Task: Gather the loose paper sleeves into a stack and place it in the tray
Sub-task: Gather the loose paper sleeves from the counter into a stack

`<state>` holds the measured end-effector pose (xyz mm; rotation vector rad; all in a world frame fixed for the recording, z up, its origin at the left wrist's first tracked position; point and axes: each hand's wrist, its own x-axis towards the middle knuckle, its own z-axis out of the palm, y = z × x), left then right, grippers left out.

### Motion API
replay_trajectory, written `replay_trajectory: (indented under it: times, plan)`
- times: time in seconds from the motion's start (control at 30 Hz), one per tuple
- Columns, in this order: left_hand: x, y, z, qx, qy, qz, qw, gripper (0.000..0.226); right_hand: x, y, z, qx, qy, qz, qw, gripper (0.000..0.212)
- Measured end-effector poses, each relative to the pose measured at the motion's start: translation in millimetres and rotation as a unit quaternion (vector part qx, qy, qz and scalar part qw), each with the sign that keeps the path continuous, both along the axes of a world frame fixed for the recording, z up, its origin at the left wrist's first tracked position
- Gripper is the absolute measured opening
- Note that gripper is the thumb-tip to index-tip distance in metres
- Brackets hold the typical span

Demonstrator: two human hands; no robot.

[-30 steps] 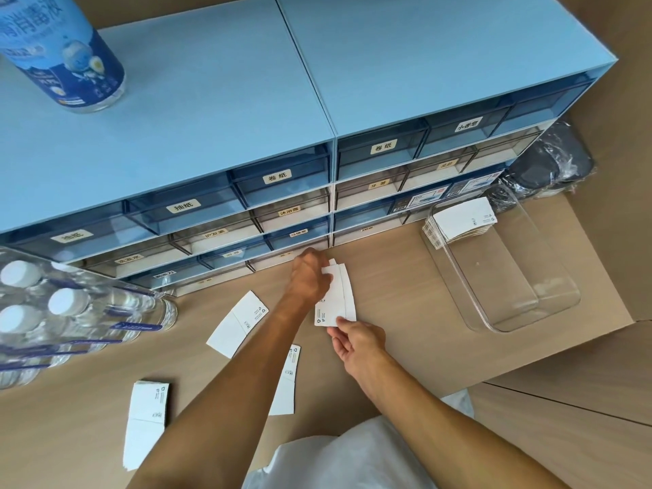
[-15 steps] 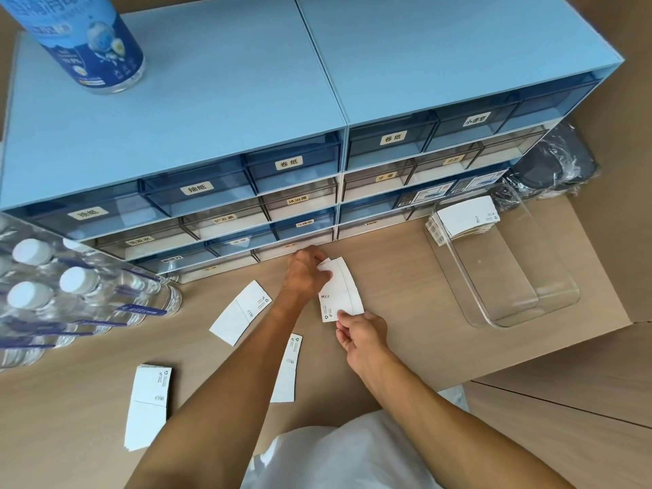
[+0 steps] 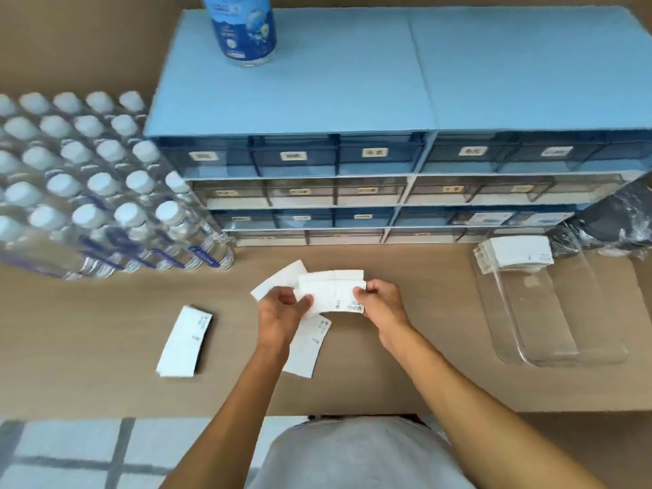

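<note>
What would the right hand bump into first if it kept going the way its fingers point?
The right hand points left, toward the left hand. Probably it would meet that hand first, across the paper sleeves both hold.

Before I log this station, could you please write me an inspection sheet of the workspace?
Surface: brown table, bare in front.
Job's things: sleeves held above the table by both hands; three loose lots lie flat: one behind the left hand, one under it, one further left. Clear tray at right holds a stack at its far end.
Clutter: water bottles at left; can on blue drawers; dark wrapped bundle.
Grippers: left hand and right hand, fingers pinching the sleeves.
Cables: nothing seen.
Surroundings: pale tiled floor.
</note>
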<state>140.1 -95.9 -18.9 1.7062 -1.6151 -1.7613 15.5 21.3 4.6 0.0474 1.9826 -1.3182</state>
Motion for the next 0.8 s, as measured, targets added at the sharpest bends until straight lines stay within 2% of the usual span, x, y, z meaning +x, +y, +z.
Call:
replay_trajectory:
  times: [0.07, 0.17, 0.23, 0.33, 0.43, 0.5, 0.67, 0.8]
  plan:
    - [27.7, 14.1, -2.9, 0.015, -0.029, 0.065, 0.997, 0.026, 4.8, -14.1, -2.1, 0.043, 0.034, 0.105, 0.993, 0.018]
    - [58.2, 44.2, -9.8, 0.05, -0.05, 0.154, 0.986, 0.026, 15.7, -34.9, -5.8, 0.081, 0.076, 0.261, 0.959, 0.013]
    - [72.4, 60.3, -14.7, 0.069, -0.08, 0.195, 0.975, 0.025, 25.0, -49.1, -7.6, 0.107, 0.115, 0.352, 0.923, 0.022]
    - [83.5, 73.2, -15.8, 0.119, -0.078, 0.253, 0.957, 0.029, 37.1, -63.9, -12.6, 0.154, 0.194, 0.448, 0.859, 0.031]
    - [91.6, 78.5, -13.5, 0.124, -0.085, 0.297, 0.943, 0.022, 48.6, -69.4, -19.6, 0.182, 0.224, 0.506, 0.813, 0.022]
    - [91.1, 79.9, -9.9, 0.134, -0.074, 0.327, 0.933, 0.015, 51.2, -69.5, -24.2, 0.193, 0.232, 0.513, 0.804, 0.008]
    - [82.4, 79.9, -3.9, 0.163, -0.057, 0.373, 0.912, 0.019, 47.6, -71.8, -29.3, 0.189, 0.251, 0.506, 0.804, 0.037]
    - [79.7, 80.1, -8.4, 0.173, -0.055, 0.39, 0.903, 0.016, 42.8, -72.1, -28.9, 0.177, 0.219, 0.479, 0.831, 0.027]
